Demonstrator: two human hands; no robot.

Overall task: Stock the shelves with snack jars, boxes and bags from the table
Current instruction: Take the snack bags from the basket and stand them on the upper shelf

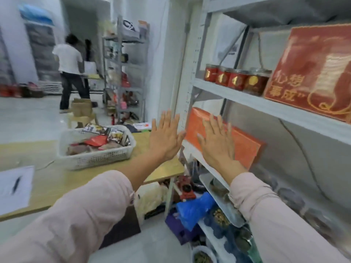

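— Left hand (165,138) status?
— Was spread, empty, over tabletop (57,179) corner.
— Right hand (218,145)?
— Fingers straight, it pressed orange box (247,149) on shelf (193,153). Red box (311,73) above read "心想事成".

Stockroom or back room of small shop. Grey metal shelving (247,100) carrying row of red jars (237,78), big red gift box (311,73), flat orange box (245,147). White basket (95,158) of snack bags (98,141) on wooden tabletop (66,179). Second loaded rack (123,73) further back, glass-door cooler (43,54), cardboard box (81,107) on floor, another person (70,69) standing by rack.
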